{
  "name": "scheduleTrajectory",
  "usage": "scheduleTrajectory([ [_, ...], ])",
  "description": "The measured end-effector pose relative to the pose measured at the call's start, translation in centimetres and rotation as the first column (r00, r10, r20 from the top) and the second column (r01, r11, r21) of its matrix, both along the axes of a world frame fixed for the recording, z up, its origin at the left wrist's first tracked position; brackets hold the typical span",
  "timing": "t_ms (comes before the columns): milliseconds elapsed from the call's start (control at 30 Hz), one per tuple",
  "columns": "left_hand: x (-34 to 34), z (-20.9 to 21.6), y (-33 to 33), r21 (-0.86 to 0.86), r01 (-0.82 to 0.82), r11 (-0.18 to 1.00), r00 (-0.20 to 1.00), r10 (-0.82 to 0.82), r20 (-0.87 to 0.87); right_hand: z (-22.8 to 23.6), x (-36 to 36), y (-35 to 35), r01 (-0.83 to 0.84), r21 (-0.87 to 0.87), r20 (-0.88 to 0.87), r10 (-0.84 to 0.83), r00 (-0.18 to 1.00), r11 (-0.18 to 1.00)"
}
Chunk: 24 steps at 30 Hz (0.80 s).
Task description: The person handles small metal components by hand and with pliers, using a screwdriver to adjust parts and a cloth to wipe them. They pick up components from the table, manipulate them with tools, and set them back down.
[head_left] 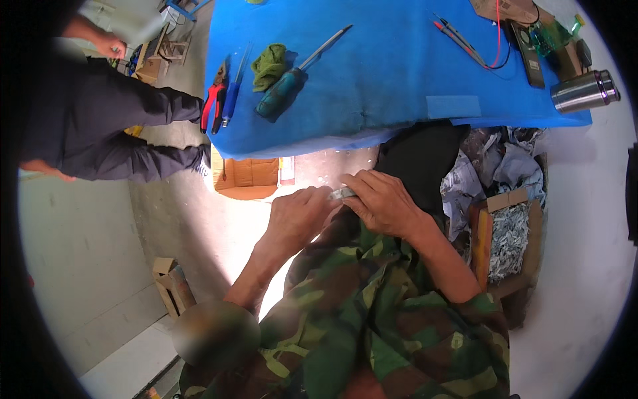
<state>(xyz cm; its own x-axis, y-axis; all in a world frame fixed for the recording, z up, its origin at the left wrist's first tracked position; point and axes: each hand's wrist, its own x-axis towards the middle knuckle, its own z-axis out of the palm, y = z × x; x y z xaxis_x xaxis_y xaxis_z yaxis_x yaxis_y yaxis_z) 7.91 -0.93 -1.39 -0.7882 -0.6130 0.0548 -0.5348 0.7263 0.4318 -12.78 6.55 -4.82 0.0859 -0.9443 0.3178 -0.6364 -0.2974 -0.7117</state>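
Both hands are in front of my body, below the near edge of the blue-covered table (372, 73). Between them is a small, pale grey piece (343, 193), flat and mostly covered by fingers, so its exact kind is unclear. My right hand (387, 205) pinches it with thumb and fingers. Close beside it, my left hand (299, 216) has its fingers curled round the piece's other end. On the table lie red-handled pliers (214, 100), a slim blue screwdriver (231, 96), a green cloth (269, 66) and a large teal-handled screwdriver (282, 92), all apart from my hands.
Right on the table are red and black test probes (465, 45), a dark meter (527, 53) and a steel flask (585, 91). A cardboard box (246, 193) sits below the table; another (483, 246) holds many small grey pieces. At left stands a person (113, 120).
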Motion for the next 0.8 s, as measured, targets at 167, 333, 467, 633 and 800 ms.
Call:
scheduleTrajectory([
  [167, -0.3, 0.3, -0.1, 0.062, 0.018, 0.998, 1.0, -0.017, -0.004, -0.9, -0.3, 0.2, 0.004, -0.04, -0.068, -0.007, 0.998, 0.999],
  [333, -0.8, 1.4, -0.4, 0.089, 0.06, 0.994, 0.997, -0.065, 0.048, -1.2, -0.4, 0.5, 0.047, -0.076, -0.052, -0.051, 0.997, 0.996],
  [467, -1.1, 1.4, -0.3, 0.106, 0.076, 0.991, 0.989, -0.089, 0.121, -1.3, -0.4, 0.9, 0.075, -0.075, -0.049, -0.079, 0.996, 0.994],
  [633, -1.6, 1.2, 0.5, 0.101, -0.002, 0.995, 0.99, -0.012, 0.139, -1.3, -0.5, 1.0, 0.087, -0.078, -0.04, -0.091, 0.995, 0.993],
  [800, -1.4, 0.7, 0.9, 0.087, -0.014, 0.996, 0.985, -0.001, 0.171, -1.8, -0.5, 0.9, 0.065, -0.113, -0.027, -0.068, 0.997, 0.991],
])
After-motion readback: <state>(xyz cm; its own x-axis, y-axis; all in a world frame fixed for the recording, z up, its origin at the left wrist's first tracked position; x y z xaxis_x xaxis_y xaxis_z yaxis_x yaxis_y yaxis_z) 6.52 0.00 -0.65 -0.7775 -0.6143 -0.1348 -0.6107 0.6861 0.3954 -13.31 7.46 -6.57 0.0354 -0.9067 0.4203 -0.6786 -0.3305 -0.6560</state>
